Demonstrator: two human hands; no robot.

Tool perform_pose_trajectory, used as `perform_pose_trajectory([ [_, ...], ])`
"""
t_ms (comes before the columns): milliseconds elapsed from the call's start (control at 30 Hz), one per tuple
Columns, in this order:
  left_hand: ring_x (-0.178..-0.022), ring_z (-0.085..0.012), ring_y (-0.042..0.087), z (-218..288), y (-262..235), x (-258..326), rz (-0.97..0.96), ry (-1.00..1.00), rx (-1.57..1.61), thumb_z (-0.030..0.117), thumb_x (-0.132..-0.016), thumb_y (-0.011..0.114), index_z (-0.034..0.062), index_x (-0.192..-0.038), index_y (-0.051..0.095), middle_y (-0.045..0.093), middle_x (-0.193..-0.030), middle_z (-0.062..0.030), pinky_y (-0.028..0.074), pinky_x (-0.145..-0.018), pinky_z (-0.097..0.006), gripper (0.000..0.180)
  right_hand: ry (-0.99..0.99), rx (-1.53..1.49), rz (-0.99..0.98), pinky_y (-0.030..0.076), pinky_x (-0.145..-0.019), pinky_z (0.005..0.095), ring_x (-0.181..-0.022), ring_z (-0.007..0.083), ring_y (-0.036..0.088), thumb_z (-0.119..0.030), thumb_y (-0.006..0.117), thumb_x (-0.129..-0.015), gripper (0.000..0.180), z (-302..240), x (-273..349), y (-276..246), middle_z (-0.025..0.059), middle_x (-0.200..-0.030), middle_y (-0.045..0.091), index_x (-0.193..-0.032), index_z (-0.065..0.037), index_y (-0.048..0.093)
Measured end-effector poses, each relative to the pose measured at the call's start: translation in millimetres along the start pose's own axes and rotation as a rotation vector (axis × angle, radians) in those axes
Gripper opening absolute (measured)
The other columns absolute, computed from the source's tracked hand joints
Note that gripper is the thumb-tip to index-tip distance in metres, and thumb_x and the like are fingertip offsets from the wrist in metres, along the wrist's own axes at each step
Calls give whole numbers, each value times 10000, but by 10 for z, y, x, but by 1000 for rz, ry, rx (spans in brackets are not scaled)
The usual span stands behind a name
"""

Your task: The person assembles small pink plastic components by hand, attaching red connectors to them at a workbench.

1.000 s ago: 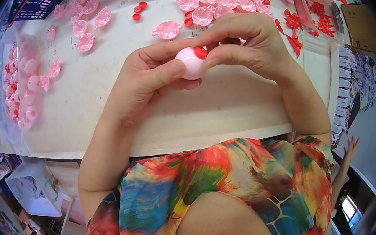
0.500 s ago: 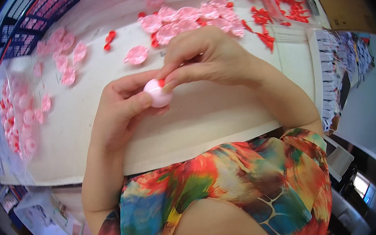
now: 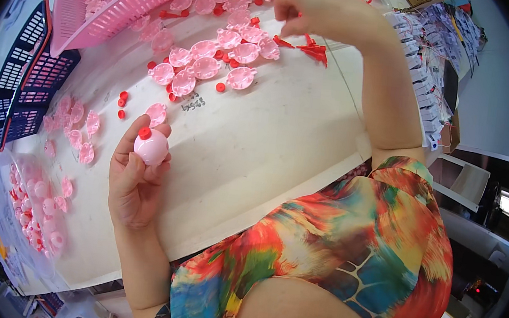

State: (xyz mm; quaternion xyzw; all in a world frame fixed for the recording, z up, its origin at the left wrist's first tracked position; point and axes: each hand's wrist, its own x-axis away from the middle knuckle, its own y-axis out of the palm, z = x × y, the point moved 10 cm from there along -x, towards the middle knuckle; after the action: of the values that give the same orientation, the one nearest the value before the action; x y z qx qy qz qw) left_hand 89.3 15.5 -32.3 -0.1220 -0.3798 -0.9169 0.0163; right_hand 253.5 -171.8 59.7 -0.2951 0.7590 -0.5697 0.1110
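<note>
My left hand (image 3: 135, 184) holds up a glossy pale pink ball (image 3: 155, 150) between thumb and fingers. A small red cap (image 3: 145, 133) sits on top of the ball. Stretched out over the far side of the table, my right hand (image 3: 310, 13) has its fingers bent toward the thumb. A bit of red shows at its fingertips, too small to name. Just below it lie thin red pieces (image 3: 314, 51). Clear pink faceted pieces with side tabs (image 3: 205, 67) cover the middle of the table, with loose red caps (image 3: 220, 87) among them.
A pink basket (image 3: 131, 6) with clear pink pieces stands at the far left, beside a dark blue basket (image 3: 42, 84). Nearer, a clear bag (image 3: 38, 211) contains pink and red balls. Bundled white parts with wires (image 3: 420, 83) line the right edge.
My right hand has left the ball and moved far across the table to the red pieces. My left hand has shifted left and down with the ball, whose red cap is now fully visible.
</note>
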Motion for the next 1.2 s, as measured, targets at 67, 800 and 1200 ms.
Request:
perform_pose_trajectory([
  [67, -837, -183, 595, 13, -32, -9, 53, 6, -20, 175, -750, 642, -36, -1226, 354, 509, -1098, -208, 511, -740, -251, 595, 44, 58, -112, 440, -589, 302, -671, 201, 572, -96, 643, -635, 200, 124, -32, 239, 111, -689, 574, -778, 10, 553],
  [800, -936, -211, 569, 39, 92, -5, -16, 6, -67, 63, -756, 594, 2, -1146, 460, 544, -1060, -152, 471, -842, -312, 417, -299, -251, 110, 454, -618, 268, -706, 169, 582, -39, 580, -718, 152, -797, 5, 122, 98, -765, 589, -861, -1, 542],
  [1200, -989, -234, 535, 45, -109, -43, 70, 93, 220, 59, -821, 525, -11, -1207, 374, 492, -1122, -174, 477, -839, -304, 421, -418, -636, 187, 421, -579, 216, -663, 84, 530, -22, 577, -760, 122, -970, 154, 250, 30, -748, 563, -879, 1, 561],
])
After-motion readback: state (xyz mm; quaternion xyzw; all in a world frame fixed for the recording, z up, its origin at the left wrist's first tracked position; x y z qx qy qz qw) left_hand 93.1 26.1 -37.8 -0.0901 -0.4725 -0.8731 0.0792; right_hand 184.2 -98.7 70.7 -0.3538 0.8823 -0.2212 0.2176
